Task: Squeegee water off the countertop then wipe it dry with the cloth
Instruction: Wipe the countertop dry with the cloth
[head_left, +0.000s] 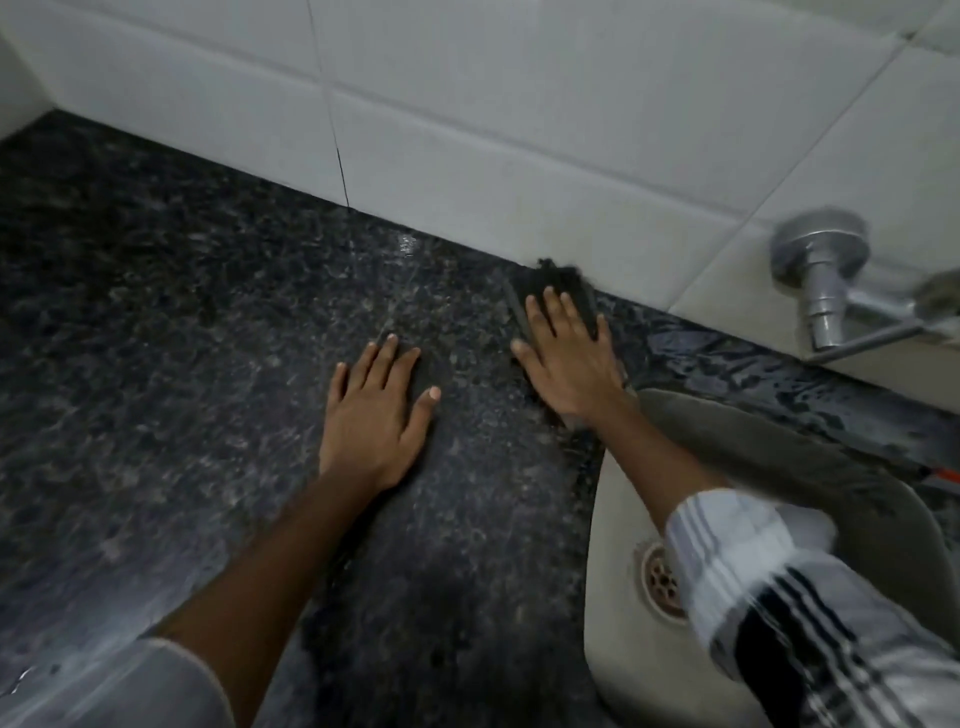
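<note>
The dark speckled granite countertop (182, 322) fills the left and middle of the view. My right hand (569, 358) lies flat, fingers spread, pressing on a dark grey cloth (550, 283) that is bunched against the base of the wall tiles. Much of the cloth is hidden under the hand. My left hand (376, 413) rests palm down on the bare counter to the left of it, fingers apart, holding nothing. No squeegee is in sight. Wet streaks glisten on the counter strip (737, 364) behind the sink.
A pale sink (618, 519) with a round drain (662, 579) sits at the right, under my right forearm. A chrome wall tap (823, 280) juts out above it. White wall tiles (467, 104) border the counter's far edge. A small orange item (943, 475) shows at the right edge.
</note>
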